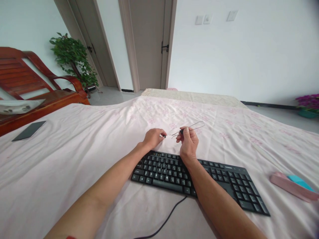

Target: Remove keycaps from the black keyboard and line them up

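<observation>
Hands: as they met just beyond the keyboard (199,181), both were curled nearly shut, fingertips pinched.
Left hand (153,137): closed on a small dark bit (164,135), too small to identify, just past the keyboard's far edge.
Right hand (188,142): thumb and fingers closed round the dark grip of a wire keycap puller (191,127), whose loop slanted up and away from the keyboard.
Keyboard: black, lying on the bed (74,159) under both wrists, its cable (164,220) trailing off the near edge.
Pink case (292,187): right of the keyboard, well apart.
Phone (29,130): far left of the keyboard, face down.
Wooden chair (37,86): beyond the phone, left of the bed.
Plant (74,58): far behind the keyboard, by the doors.
</observation>
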Demonstrator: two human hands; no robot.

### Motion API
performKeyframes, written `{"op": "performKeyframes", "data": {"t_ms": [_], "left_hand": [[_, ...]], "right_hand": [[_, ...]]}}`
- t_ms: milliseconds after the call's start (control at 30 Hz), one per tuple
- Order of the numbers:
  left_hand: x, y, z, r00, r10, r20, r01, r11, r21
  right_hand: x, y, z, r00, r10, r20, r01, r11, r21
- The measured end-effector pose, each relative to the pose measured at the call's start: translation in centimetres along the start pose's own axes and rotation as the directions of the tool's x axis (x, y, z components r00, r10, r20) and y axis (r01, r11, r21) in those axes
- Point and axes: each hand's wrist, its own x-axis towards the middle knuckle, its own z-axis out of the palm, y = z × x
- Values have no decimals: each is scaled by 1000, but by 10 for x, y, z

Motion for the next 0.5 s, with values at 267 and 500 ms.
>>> {"op": "performKeyframes", "data": {"t_ms": [267,500], "left_hand": [[11,1,7,999,-12,32,6,980,198],[9,0,2,997,-45,57,33,978,207]], "right_hand": [[3,-1,-1,1000,18,-23,-18,1000,1],[3,-2,0,999,17,-32,-17,1000,-2]]}}
